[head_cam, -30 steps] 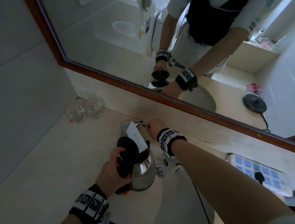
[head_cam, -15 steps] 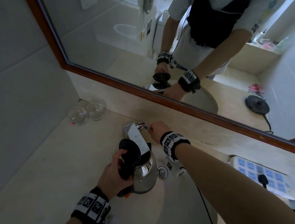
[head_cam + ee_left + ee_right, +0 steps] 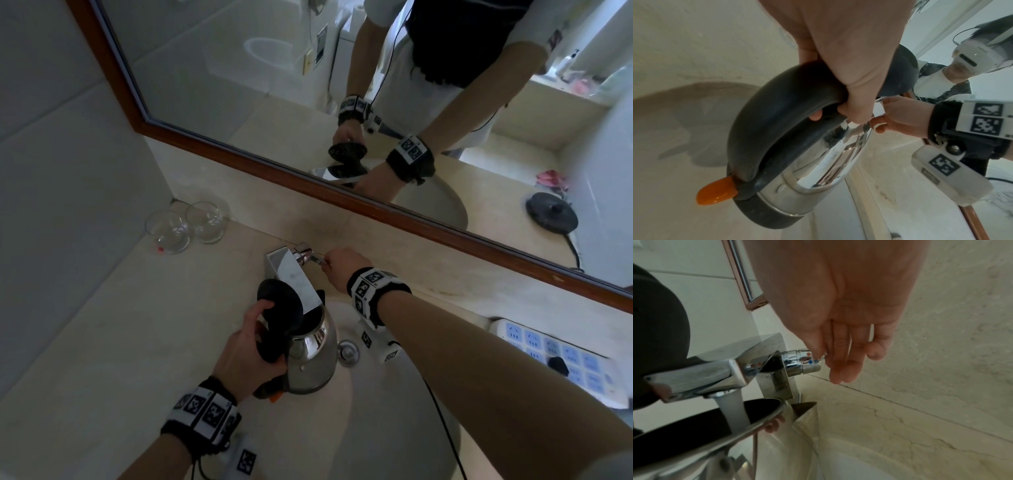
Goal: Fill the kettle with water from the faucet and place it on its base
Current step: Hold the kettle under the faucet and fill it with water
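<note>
A steel kettle (image 3: 313,356) with its black lid (image 3: 281,305) flipped up hangs over the basin, mouth under the square chrome faucet (image 3: 291,274). My left hand (image 3: 246,353) grips its black handle (image 3: 777,113); an orange switch (image 3: 715,193) sticks out below the handle. In the right wrist view a water stream (image 3: 733,410) runs from the spout (image 3: 694,379) into the kettle's mouth (image 3: 760,412). My right hand (image 3: 830,360) pinches the thin faucet lever (image 3: 317,258) at the right of the tap. The black kettle base (image 3: 551,212) shows only as a mirror reflection.
Two empty glasses (image 3: 168,231) (image 3: 207,221) stand in the back left corner of the counter (image 3: 102,325). A white power strip (image 3: 555,356) with a black plug lies at the right. The sink drain (image 3: 347,353) is beside the kettle. A wood-framed mirror (image 3: 239,147) runs behind the faucet.
Both hands keep their holds; the kettle stays under the spout and my right hand stays on the lever. Only the head view has shifted slightly.
</note>
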